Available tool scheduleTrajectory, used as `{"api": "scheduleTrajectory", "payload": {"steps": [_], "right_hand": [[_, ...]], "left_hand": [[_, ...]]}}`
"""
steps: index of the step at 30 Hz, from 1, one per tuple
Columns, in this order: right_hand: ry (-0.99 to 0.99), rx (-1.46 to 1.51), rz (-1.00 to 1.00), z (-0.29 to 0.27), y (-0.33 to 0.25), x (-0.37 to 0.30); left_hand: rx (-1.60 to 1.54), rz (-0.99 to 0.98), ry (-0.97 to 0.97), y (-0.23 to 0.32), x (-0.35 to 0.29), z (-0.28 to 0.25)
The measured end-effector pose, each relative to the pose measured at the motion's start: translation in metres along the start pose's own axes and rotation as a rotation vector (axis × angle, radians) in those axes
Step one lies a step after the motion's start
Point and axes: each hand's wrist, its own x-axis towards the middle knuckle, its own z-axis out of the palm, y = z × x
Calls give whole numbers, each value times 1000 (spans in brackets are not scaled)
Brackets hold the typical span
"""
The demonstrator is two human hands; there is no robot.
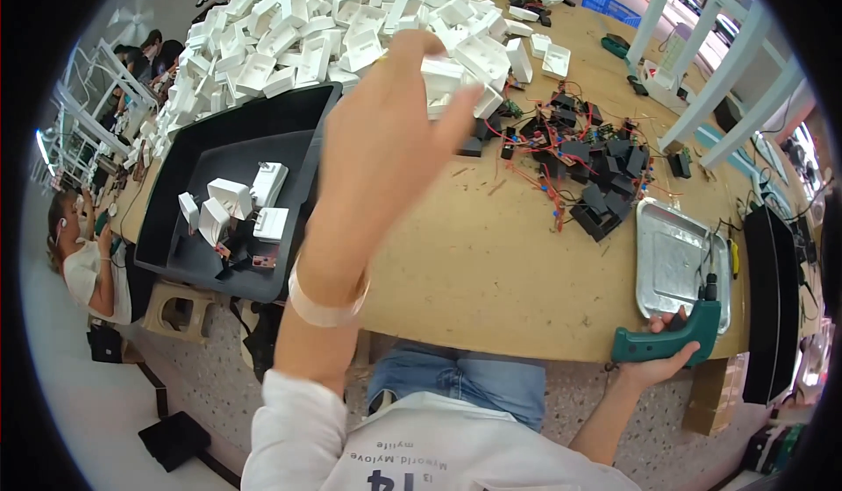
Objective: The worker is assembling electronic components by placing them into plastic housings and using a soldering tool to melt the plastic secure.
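Observation:
My left hand [386,123], blurred by motion, is stretched out over the near edge of a heap of white plastic housings [360,48]. Its thumb stands apart from the bent fingers, and I see nothing held between them. White housings show in the gap behind the thumb. My right hand [662,364] is closed round the handle of a green electric screwdriver [671,344], whose black chuck and bit point away from me over a silver metal tray [671,263]. Between the hands lies a cluster of black parts [605,175] with red wires and small circuit boards.
At left, a black bin [202,254] holds several white plug-like units [230,197]. Brown board covers the table [474,281]. A long black box [772,307] and pale blue frame posts [745,70] stand at right. Other people sit at the far side and left.

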Motion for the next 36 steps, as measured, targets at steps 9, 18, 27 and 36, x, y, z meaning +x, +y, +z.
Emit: {"api": "scheduleTrajectory", "payload": {"steps": [9, 18, 27, 36], "right_hand": [[-20, -34, 10, 9, 3, -1], [-19, -127, -26, 14, 4, 4], [-26, -112, -24, 13, 5, 2], [-18, -96, -26, 15, 6, 5]], "left_hand": [[374, -232, -544, -100, 61, 147], [146, -63, -35, -78, 21, 95], [-79, 231, -858, 5, -97, 64], [-1501, 206, -693, 30, -62, 16]]}}
